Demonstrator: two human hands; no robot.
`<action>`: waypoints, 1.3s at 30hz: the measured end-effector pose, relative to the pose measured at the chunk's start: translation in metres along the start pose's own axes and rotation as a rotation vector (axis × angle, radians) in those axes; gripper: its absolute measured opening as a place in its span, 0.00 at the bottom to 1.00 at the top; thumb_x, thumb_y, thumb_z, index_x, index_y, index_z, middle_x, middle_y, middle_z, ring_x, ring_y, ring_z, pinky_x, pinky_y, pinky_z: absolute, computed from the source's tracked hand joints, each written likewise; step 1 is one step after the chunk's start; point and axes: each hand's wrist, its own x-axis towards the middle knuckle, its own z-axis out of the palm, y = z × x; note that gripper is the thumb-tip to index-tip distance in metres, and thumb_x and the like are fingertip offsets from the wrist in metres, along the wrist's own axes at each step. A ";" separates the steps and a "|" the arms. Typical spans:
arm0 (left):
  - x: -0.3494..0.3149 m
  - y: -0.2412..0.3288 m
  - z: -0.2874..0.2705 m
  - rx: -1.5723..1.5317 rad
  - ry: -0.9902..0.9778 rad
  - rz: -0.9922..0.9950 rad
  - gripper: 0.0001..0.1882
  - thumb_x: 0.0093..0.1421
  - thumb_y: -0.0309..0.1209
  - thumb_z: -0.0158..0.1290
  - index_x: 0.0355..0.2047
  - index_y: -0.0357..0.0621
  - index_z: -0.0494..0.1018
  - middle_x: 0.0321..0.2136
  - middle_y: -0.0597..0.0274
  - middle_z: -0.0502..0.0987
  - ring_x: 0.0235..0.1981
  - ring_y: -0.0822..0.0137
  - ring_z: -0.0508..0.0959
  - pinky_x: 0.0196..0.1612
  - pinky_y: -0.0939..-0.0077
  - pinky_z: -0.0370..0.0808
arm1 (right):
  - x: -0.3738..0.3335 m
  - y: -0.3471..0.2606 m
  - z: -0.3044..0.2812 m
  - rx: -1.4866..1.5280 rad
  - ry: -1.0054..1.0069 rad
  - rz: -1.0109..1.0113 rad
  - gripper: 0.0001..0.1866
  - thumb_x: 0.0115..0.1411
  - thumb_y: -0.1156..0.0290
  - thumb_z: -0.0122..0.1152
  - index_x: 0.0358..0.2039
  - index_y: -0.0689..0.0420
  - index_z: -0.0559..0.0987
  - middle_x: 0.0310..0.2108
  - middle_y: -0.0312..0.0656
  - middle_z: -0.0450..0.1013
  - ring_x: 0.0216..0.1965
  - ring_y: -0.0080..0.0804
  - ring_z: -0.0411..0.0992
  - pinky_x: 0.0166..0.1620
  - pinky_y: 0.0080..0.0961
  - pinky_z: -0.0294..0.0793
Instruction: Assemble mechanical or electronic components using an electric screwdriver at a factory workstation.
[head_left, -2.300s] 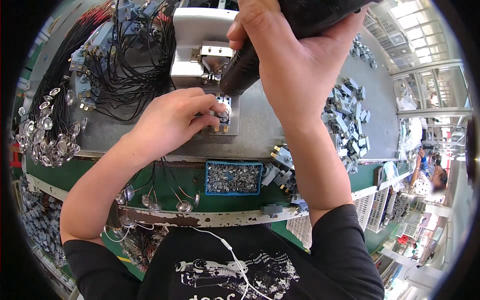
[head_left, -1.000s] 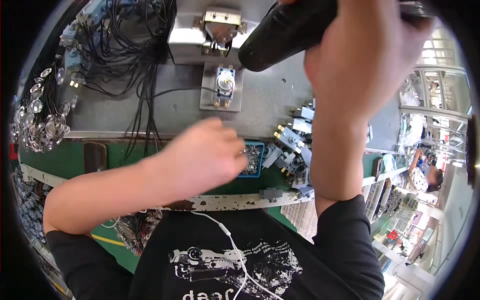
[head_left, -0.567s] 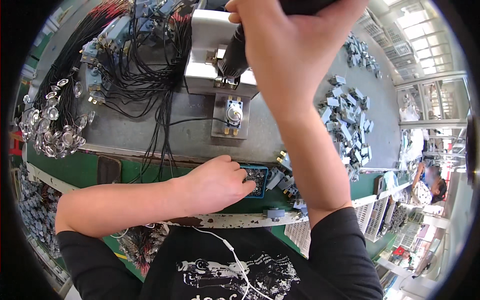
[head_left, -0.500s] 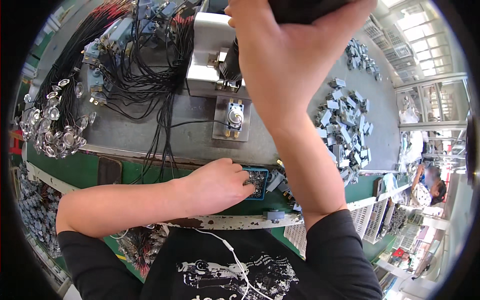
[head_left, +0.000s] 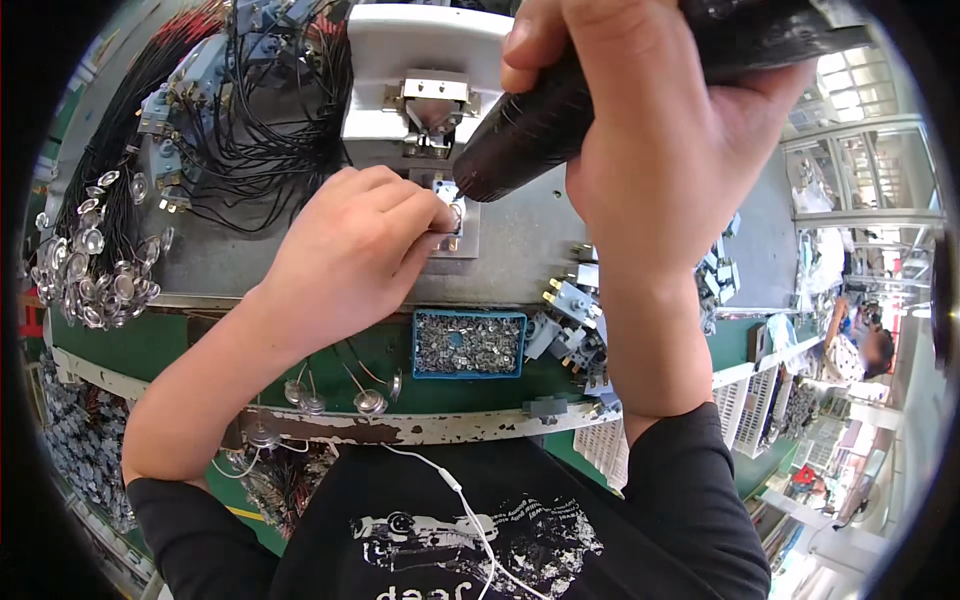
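My left hand reaches over the metal bench, thumb and fingers pinched together at a small grey-blue switch. Whatever the fingertips hold is hidden. The switch, with brass terminals, sits on a square metal plate and is partly covered by my fingers. My right hand wraps round a thick black cylindrical tool. Its lower end tilts down close beside the switch and my left fingertips; whether it touches cannot be told. Nearer to me stands a blue box full of small metal pieces.
A white machine housing stands behind the plate. Black wires and round metal discs crowd the left. Loose grey-blue switches lie at the right, partly behind my forearm. Several wired discs rest near the front rail.
My left hand has moved from the blue box up to the switch on the plate. My right hand has shifted right, with the black tool now tilted, its end near the switch.
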 end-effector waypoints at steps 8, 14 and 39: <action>0.001 -0.005 0.016 0.173 -0.014 0.035 0.08 0.56 0.28 0.63 0.33 0.46 0.75 0.35 0.62 0.75 0.39 0.58 0.76 0.43 0.62 0.71 | -0.017 -0.015 -0.011 0.017 -0.022 0.080 0.33 0.56 0.89 0.68 0.57 0.62 0.60 0.36 0.44 0.76 0.33 0.27 0.78 0.33 0.22 0.80; -0.001 -0.006 0.019 0.109 -0.044 -0.063 0.12 0.57 0.29 0.64 0.38 0.44 0.72 0.36 0.60 0.75 0.41 0.54 0.76 0.45 0.58 0.71 | -0.022 -0.011 -0.003 0.048 -0.048 0.133 0.33 0.56 0.89 0.68 0.57 0.62 0.61 0.36 0.44 0.76 0.33 0.27 0.78 0.33 0.22 0.80; -0.005 -0.007 0.022 -0.039 -0.173 -0.279 0.19 0.63 0.33 0.60 0.50 0.41 0.68 0.51 0.57 0.72 0.51 0.49 0.77 0.49 0.56 0.77 | -0.024 -0.008 -0.002 0.174 -0.193 0.385 0.16 0.55 0.87 0.68 0.44 0.75 0.76 0.37 0.50 0.80 0.34 0.30 0.81 0.35 0.23 0.83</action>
